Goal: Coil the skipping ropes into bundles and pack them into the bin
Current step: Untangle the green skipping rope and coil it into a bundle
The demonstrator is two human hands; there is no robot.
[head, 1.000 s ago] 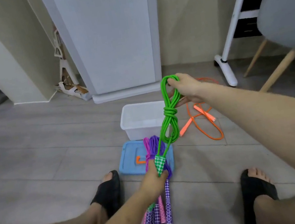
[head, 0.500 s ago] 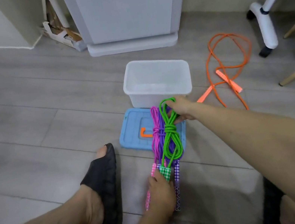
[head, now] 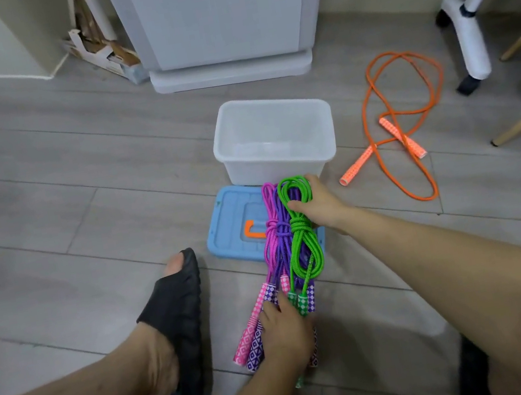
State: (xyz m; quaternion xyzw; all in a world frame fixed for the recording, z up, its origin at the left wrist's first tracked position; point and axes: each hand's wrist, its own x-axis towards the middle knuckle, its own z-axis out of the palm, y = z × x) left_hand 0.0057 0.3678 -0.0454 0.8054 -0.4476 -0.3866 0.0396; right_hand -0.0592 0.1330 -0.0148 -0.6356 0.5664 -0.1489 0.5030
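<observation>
Skipping ropes, bundled: green rope (head: 300, 235), purple rope (head: 283, 245) and pink rope (head: 270, 230) lie side by side, knotted, loops on the blue lid (head: 233, 226), handles on the floor (head: 66, 231). My right hand (head: 318, 206) grips the green loops at the top; my left hand (head: 284, 332) rests over the handles, grip unclear. Bin (head: 276, 159): just behind the lid, nothing visible inside. Orange rope (head: 395, 138): loose, uncoiled, well to the right. Risk: lifting all three at once, I may let a handle swing free and loosen a knot.
</observation>
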